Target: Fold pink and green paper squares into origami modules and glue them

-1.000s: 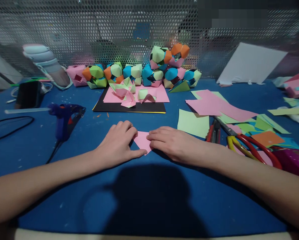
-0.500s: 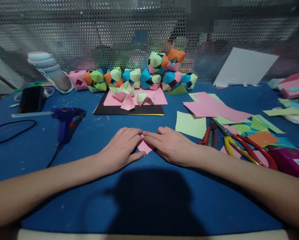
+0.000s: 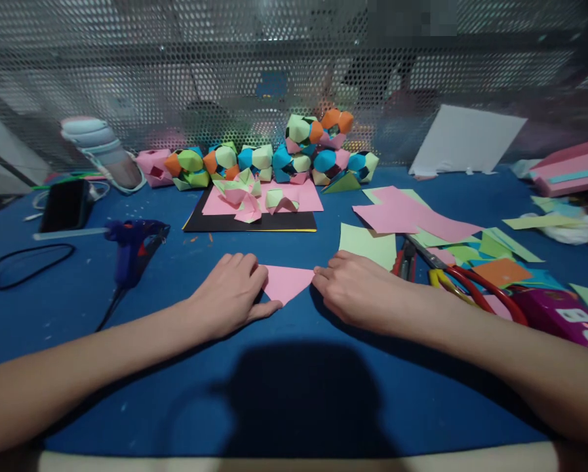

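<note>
A folded pink paper [image 3: 288, 282] lies on the blue table between my hands, its straight edge at the far side and a point toward me. My left hand [image 3: 232, 288] holds down its left end, with the thumb stretched along the lower edge. At the right corner, the curled fingers of my right hand [image 3: 347, 282] press on the paper. Both hands are closed and partly cover its ends. Just beyond my right hand lie a light green sheet [image 3: 367, 242] and a red-handled utility knife [image 3: 406, 259].
Scissors [image 3: 458, 278] and paper scraps lie to the right, near a purple box [image 3: 552, 314]. A blue glue gun [image 3: 132, 246], phone [image 3: 65, 204] and bottle [image 3: 104, 154] are at left. Several folded-paper balls [image 3: 291, 162] line the back, behind a black sheet [image 3: 244, 224].
My hands have drawn apart along the pink paper's far edge, the right hand sliding to its right corner. More of the paper shows between them. The whole view has shifted slightly.
</note>
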{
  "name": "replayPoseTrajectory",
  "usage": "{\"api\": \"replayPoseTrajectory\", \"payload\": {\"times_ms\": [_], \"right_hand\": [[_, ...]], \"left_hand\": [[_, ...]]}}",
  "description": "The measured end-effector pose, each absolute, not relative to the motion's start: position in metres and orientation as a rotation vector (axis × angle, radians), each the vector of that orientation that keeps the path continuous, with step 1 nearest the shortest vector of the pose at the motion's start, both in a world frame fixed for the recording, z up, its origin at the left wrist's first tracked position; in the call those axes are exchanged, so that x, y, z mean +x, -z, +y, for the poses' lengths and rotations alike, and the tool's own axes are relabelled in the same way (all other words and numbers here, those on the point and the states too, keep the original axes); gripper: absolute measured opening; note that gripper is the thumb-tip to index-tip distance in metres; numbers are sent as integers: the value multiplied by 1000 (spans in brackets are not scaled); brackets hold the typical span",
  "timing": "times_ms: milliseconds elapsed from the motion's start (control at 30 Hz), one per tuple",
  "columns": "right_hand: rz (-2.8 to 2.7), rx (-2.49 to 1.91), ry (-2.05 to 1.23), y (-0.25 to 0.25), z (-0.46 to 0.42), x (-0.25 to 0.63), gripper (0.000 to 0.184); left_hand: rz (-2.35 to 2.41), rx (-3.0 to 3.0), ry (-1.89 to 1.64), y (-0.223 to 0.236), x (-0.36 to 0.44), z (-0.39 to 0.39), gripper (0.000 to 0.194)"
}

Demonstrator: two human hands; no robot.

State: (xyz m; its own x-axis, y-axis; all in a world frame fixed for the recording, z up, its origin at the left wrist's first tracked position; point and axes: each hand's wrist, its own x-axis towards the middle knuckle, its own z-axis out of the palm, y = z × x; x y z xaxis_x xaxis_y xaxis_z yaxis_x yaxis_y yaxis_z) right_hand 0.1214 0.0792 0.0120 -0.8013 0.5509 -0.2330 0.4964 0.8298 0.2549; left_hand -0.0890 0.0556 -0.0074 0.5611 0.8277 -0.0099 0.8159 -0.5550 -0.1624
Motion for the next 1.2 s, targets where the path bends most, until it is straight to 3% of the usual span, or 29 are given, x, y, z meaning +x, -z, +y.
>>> {"api": "replayPoseTrajectory", "payload": {"times_ms": [433,833,1033,1200], "right_hand": [[2642,776,-251,-19,74,121,20],[2687,771,-246,-16,74,124,20],[2560,814,-191,-25,74,126,20],[2579,893,-187,-35,77,132,20]], "left_hand": [[-1374,-2457,-146,9,-89,54,65],[-1178,-2618,207,21,-95,59,40],[-1304,-2649,3,19,-92,57,47],[-1377,-2684,57,17,-94,60,49]]}}
